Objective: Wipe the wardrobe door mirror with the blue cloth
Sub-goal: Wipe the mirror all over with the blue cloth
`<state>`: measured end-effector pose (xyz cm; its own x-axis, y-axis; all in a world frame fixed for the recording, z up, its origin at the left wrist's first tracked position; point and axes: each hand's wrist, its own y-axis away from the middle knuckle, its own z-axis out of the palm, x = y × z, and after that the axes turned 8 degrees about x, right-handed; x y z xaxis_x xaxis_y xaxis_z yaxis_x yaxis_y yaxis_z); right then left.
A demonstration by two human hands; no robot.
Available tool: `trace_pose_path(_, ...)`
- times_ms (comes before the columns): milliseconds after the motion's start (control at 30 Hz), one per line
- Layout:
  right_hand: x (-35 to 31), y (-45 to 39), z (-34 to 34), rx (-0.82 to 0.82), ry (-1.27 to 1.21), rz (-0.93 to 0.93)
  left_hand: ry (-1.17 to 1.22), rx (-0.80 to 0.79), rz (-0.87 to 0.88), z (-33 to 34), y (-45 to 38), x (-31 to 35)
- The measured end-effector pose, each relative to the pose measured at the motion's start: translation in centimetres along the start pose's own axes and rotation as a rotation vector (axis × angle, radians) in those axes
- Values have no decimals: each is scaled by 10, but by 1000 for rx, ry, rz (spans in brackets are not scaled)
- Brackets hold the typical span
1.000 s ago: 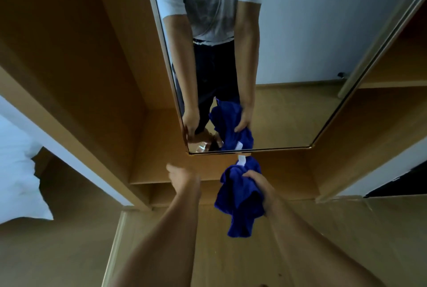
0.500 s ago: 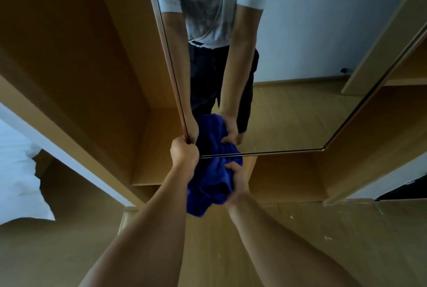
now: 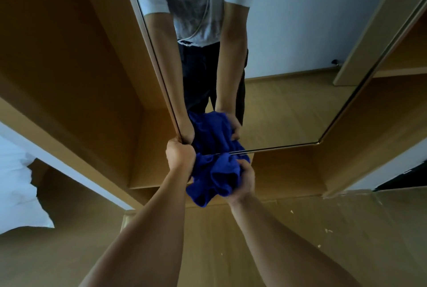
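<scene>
The wardrobe door mirror (image 3: pixel 288 60) fills the upper middle of the view and reflects a person in a grey shirt. A bunched blue cloth (image 3: pixel 215 177) is pressed against the mirror's bottom edge, and its reflection shows just above. My right hand (image 3: pixel 246 177) grips the cloth from the right side. My left hand (image 3: pixel 180 155) is clenched at the mirror's lower left corner, touching the cloth's left side and the door's edge.
An open wooden wardrobe compartment (image 3: pixel 97 83) lies left of the door, with more shelving (image 3: pixel 381 111) to the right. White bedding (image 3: pixel 18 192) sits at the far left. Wooden flooring (image 3: pixel 300 240) spreads below my arms.
The cloth moved left and up from hanging below the mirror to its bottom edge. My left hand rose and closed at the mirror's lower left corner. My right hand shifted left with the cloth.
</scene>
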<state>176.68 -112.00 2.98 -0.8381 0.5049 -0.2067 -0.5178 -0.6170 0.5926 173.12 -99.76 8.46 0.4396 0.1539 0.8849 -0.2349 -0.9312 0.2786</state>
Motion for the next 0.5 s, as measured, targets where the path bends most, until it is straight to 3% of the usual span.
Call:
trace_pose_path(267,-1,5,9,-103,-78,97,-49,-27,42,-2,-7,-1)
trace_pose_path(500,17,-7,-1,-74,149,107,-39,-5,-35,3,-11,-6)
